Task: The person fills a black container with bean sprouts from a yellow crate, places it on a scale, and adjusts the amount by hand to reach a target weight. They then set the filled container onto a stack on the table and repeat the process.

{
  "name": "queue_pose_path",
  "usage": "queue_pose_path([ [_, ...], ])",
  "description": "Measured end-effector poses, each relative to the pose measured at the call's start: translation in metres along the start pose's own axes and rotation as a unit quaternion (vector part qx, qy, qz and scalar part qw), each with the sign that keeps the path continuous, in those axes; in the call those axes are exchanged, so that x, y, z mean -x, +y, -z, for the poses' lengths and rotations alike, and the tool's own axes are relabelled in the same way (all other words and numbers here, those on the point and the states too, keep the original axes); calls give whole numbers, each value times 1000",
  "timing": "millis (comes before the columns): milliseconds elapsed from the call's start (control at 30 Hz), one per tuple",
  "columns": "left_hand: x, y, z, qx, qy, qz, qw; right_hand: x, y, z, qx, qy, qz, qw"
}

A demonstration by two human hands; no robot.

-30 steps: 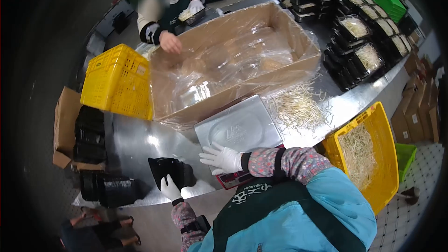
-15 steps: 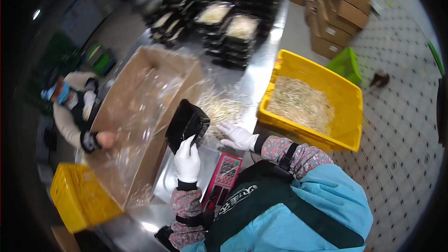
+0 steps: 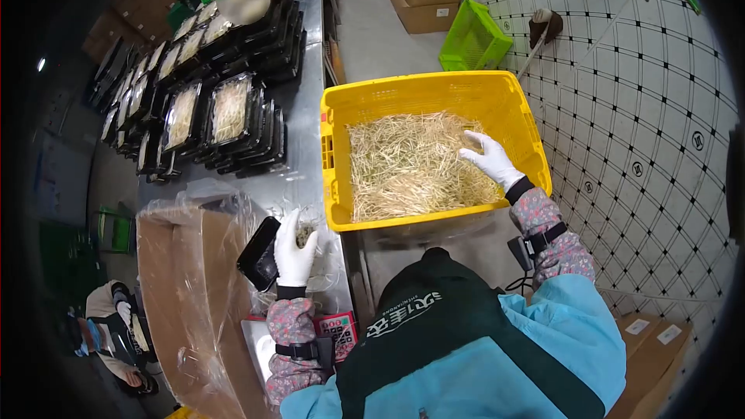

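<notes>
A tilted black plastic tray (image 3: 259,254) is in my left hand (image 3: 295,252), its fingers over the tray's right edge and the thumb out to the right. Part of the tray is hidden behind the glove. A few loose sprouts (image 3: 305,234) show beside that thumb on the metal table. My right hand (image 3: 490,160), also in a white glove, is over the right part of a yellow crate (image 3: 434,87), fingers apart and slightly curled. Pale sprouts (image 3: 411,167) fill the crate's bottom, just below and left of those fingers.
A plastic-lined cardboard box (image 3: 182,287) stands left of the tray. Below my left hand is a scale with a red keypad (image 3: 337,334). Packed trays (image 3: 231,112) are stacked on the table (image 3: 310,116). Another person (image 3: 116,334) is at the lower left. A green crate (image 3: 475,37) lies beyond the yellow one.
The view has swung toward the yellow crate. My right hand has moved from the sprouts on the table to above those in the crate. The tray has stayed with my left hand.
</notes>
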State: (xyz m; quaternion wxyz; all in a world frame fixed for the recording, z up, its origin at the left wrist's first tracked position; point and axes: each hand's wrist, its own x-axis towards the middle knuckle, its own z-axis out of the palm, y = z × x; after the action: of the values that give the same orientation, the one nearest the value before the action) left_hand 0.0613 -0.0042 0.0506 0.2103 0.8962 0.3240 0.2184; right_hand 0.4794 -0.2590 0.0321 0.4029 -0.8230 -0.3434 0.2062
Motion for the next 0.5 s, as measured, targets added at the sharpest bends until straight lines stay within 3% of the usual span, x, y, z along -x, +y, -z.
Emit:
queue_pose_path([
  [67, -24, 32, -33, 118, -80, 45, 989, -27, 36, -2, 64, -64, -18, 996],
  [133, -46, 51, -62, 102, -137, -36, 985, -49, 64, -25, 147, -152, -3, 977],
  [300, -96, 56, -131, 4, -347, -39, 937, -56, 59, -101, 216, -324, 33, 921],
  [500, -133, 73, -204, -88, -502, -45, 859, -49, 34, -136, 256, -391, 77, 881],
])
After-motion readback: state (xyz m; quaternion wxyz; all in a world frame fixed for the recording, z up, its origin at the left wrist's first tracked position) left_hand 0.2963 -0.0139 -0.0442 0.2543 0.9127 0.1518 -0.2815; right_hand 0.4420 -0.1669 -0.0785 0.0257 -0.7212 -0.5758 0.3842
